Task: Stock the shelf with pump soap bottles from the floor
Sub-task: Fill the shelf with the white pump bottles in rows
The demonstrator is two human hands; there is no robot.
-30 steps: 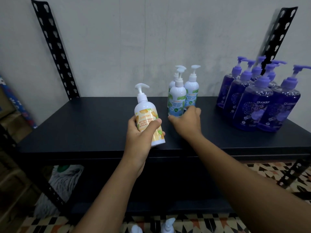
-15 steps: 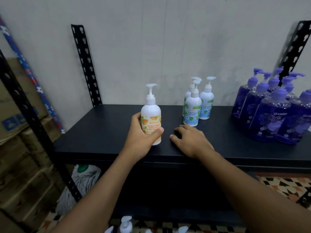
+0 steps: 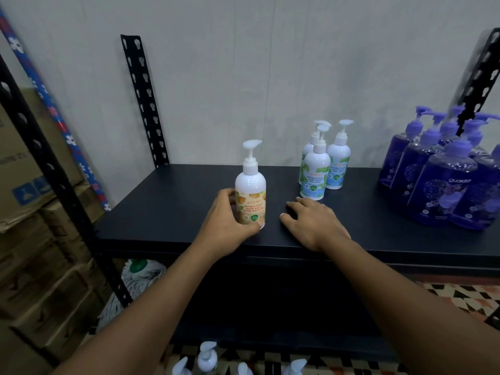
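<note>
While left hand point(image 3: 226, 221) grips it, white orange-labelled bottle point(image 3: 250, 196), upright, seemingly on shelf point(image 3: 173, 201)

Well off to the outer side of the left-hand fingers stand stacked cardboard boxes point(image 3: 29, 212) and a blue floral-wrapped roll point(image 3: 54, 109) leaning against the grey wall point(image 3: 243, 77) (petals red and white), while a mop head point(image 3: 138, 277) sits below them above patterned floor tiles point(image 3: 457, 296).

shelf point(image 3: 173, 201): black; held bottle point(image 3: 250, 196): white, orange label; mint bottles point(image 3: 324, 169): white, blue-green; right bottles point(image 3: 443, 190): purple
</note>
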